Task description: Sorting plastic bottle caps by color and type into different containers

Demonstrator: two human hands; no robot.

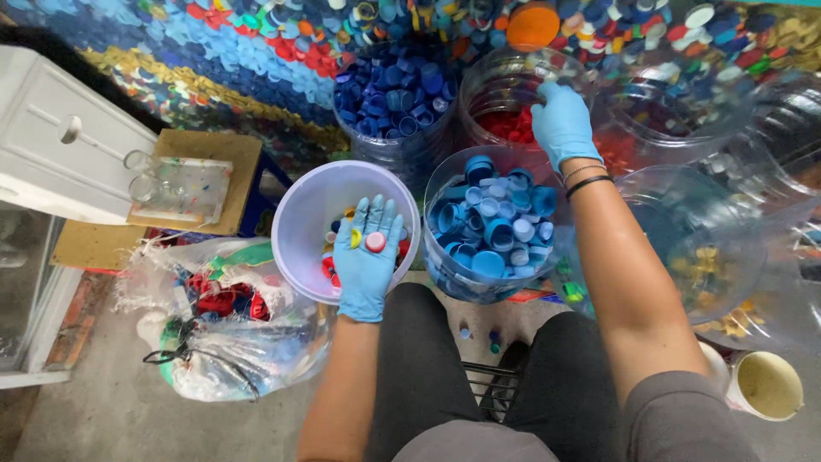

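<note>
My left hand (368,257), in a blue glove, lies palm up over the white bucket (301,214) with a yellow cap (356,238) and a red cap (375,242) resting on the palm. My right hand (560,124), also gloved, reaches over the mouth of a clear jar of red caps (506,124), fingers curled downward; whether it holds a cap is hidden. Between my hands stands a clear jar of light blue caps (492,227). A jar of dark blue caps (395,98) stands behind the bucket.
Several more clear jars (710,248) crowd the right side. A wall of coloured caps (239,51) fills the back. A plastic bag of mixed items (214,316) lies at left, near a white cabinet (60,137) and a wooden board (218,150). A cream cup (767,385) sits at right.
</note>
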